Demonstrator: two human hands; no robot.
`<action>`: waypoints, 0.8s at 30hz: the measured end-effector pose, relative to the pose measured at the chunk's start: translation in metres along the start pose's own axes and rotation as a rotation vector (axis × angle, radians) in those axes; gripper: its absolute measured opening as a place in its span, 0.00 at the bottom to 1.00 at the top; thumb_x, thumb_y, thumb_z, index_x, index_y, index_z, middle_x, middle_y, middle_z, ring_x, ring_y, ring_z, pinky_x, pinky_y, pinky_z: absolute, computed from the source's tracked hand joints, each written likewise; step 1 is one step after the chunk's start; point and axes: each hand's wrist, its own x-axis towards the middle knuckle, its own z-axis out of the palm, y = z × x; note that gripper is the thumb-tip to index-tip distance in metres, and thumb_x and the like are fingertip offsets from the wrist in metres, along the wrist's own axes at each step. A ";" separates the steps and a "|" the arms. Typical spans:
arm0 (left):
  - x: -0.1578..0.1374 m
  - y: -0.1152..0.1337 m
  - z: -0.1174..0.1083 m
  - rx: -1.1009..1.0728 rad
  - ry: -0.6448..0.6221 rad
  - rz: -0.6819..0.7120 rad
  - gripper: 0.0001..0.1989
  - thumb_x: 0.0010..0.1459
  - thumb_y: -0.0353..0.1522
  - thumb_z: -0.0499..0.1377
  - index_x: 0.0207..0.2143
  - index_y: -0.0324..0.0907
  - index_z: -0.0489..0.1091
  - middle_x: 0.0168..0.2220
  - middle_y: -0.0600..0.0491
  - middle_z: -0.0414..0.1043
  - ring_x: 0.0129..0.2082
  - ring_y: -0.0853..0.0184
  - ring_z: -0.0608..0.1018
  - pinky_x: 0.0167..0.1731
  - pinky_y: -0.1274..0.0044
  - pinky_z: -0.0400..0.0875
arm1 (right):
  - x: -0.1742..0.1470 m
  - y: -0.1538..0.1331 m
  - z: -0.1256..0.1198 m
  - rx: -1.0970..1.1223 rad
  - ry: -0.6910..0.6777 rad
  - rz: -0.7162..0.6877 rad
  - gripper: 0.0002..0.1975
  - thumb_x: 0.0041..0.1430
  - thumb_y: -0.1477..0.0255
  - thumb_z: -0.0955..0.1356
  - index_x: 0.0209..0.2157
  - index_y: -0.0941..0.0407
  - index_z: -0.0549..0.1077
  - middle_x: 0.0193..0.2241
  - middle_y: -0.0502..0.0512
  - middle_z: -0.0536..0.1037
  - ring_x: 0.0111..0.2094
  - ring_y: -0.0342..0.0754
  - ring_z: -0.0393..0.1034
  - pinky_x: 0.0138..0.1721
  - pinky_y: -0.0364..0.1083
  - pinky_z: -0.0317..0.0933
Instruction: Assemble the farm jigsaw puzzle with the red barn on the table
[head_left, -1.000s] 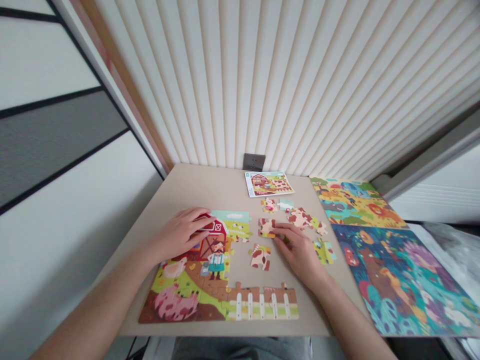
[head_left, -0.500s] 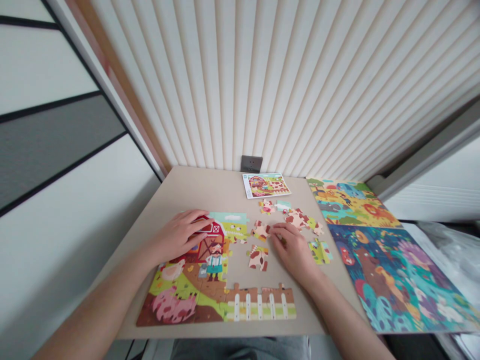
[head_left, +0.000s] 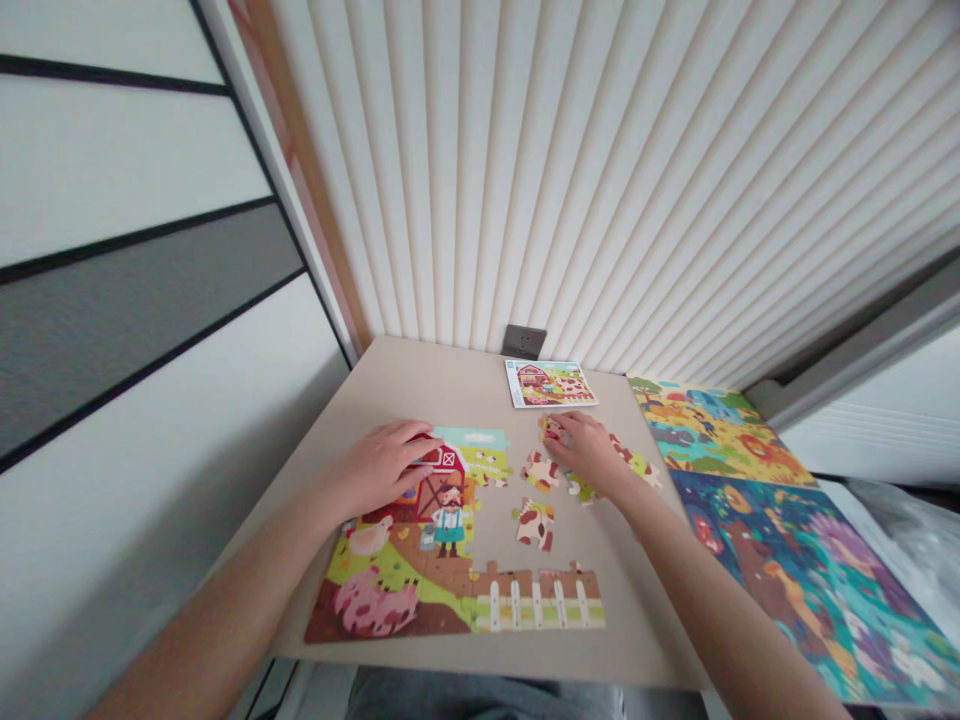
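My left hand (head_left: 388, 466) lies flat with fingers stretched over the red barn in the upper left of the partly joined farm puzzle (head_left: 442, 575). At the back of the loose pieces, my right hand (head_left: 589, 447) has its fingertips closed on a cow-head puzzle piece (head_left: 550, 426), which they partly cover. Just in front of that hand is a brown-and-white patched piece (head_left: 540, 470). Closer to me, another cow-patterned piece (head_left: 535, 524) lies apart, above the joined fence strip (head_left: 540, 602). A green piece (head_left: 579, 488) shows from under my right wrist.
A small reference picture card (head_left: 553, 384) lies at the table's back edge, below a dark wall socket (head_left: 524, 341). More loose pieces (head_left: 639, 466) are partly hidden behind my right hand. Two finished puzzles, a yellow animal scene (head_left: 716, 425) and a dark-blue one (head_left: 814, 575), lie on the right.
My right hand has moved from the patched cow piece, back and slightly right, to the cow-head piece. My left hand stays on the barn. The whole view has shifted a little.
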 end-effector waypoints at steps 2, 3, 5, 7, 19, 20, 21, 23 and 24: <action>-0.001 0.000 -0.002 -0.001 0.004 -0.014 0.16 0.73 0.39 0.56 0.58 0.49 0.75 0.60 0.47 0.72 0.57 0.56 0.75 0.59 0.64 0.70 | -0.009 -0.007 -0.007 -0.012 0.025 0.007 0.20 0.67 0.65 0.70 0.58 0.56 0.77 0.53 0.65 0.81 0.55 0.61 0.75 0.57 0.57 0.65; -0.001 0.000 -0.003 -0.003 0.008 -0.018 0.15 0.73 0.39 0.57 0.57 0.49 0.75 0.59 0.47 0.72 0.57 0.56 0.75 0.59 0.64 0.70 | -0.016 -0.014 -0.009 -0.003 0.037 0.001 0.21 0.68 0.64 0.70 0.59 0.57 0.76 0.53 0.65 0.80 0.55 0.61 0.75 0.58 0.57 0.65; -0.001 0.002 -0.003 -0.005 0.017 -0.021 0.15 0.73 0.39 0.57 0.57 0.49 0.76 0.59 0.47 0.72 0.57 0.56 0.76 0.59 0.64 0.70 | -0.032 -0.034 -0.009 0.044 0.046 -0.035 0.23 0.69 0.60 0.70 0.61 0.55 0.74 0.55 0.63 0.80 0.55 0.58 0.75 0.58 0.54 0.66; -0.001 0.003 -0.003 -0.001 0.026 -0.015 0.15 0.73 0.38 0.57 0.57 0.49 0.76 0.59 0.46 0.72 0.57 0.56 0.76 0.59 0.63 0.70 | -0.051 -0.058 -0.003 0.208 0.008 -0.134 0.25 0.68 0.59 0.72 0.61 0.54 0.73 0.55 0.62 0.79 0.56 0.57 0.75 0.58 0.54 0.67; 0.001 0.013 -0.008 -0.013 0.054 0.021 0.15 0.73 0.37 0.57 0.57 0.46 0.75 0.59 0.45 0.72 0.59 0.54 0.74 0.61 0.60 0.70 | -0.089 -0.095 0.026 0.314 0.012 -0.233 0.27 0.64 0.67 0.76 0.62 0.52 0.73 0.56 0.63 0.77 0.57 0.61 0.72 0.59 0.61 0.69; 0.002 0.016 -0.009 -0.033 0.056 0.043 0.14 0.73 0.37 0.57 0.57 0.47 0.75 0.59 0.45 0.72 0.59 0.55 0.75 0.61 0.61 0.70 | -0.091 -0.094 0.025 0.319 0.012 -0.230 0.27 0.63 0.68 0.76 0.62 0.52 0.73 0.56 0.63 0.77 0.57 0.61 0.72 0.59 0.61 0.69; 0.003 0.019 -0.010 -0.057 0.051 0.076 0.14 0.73 0.37 0.57 0.57 0.47 0.75 0.59 0.46 0.72 0.58 0.56 0.75 0.60 0.62 0.70 | -0.093 -0.093 0.026 0.328 0.011 -0.231 0.26 0.63 0.70 0.76 0.62 0.52 0.73 0.56 0.63 0.77 0.57 0.61 0.71 0.59 0.61 0.69; 0.004 0.026 -0.012 -0.106 0.023 0.166 0.15 0.73 0.36 0.57 0.58 0.49 0.74 0.59 0.47 0.73 0.58 0.57 0.75 0.61 0.62 0.69 | -0.095 -0.093 0.029 0.349 0.018 -0.236 0.24 0.64 0.71 0.74 0.61 0.53 0.74 0.56 0.63 0.77 0.57 0.60 0.72 0.59 0.60 0.70; 0.005 0.029 -0.012 -0.126 0.011 0.212 0.16 0.73 0.35 0.56 0.60 0.49 0.73 0.59 0.48 0.73 0.58 0.57 0.75 0.62 0.62 0.68 | -0.095 -0.093 0.031 0.356 0.027 -0.240 0.22 0.65 0.71 0.74 0.60 0.53 0.75 0.55 0.63 0.77 0.57 0.59 0.72 0.59 0.60 0.70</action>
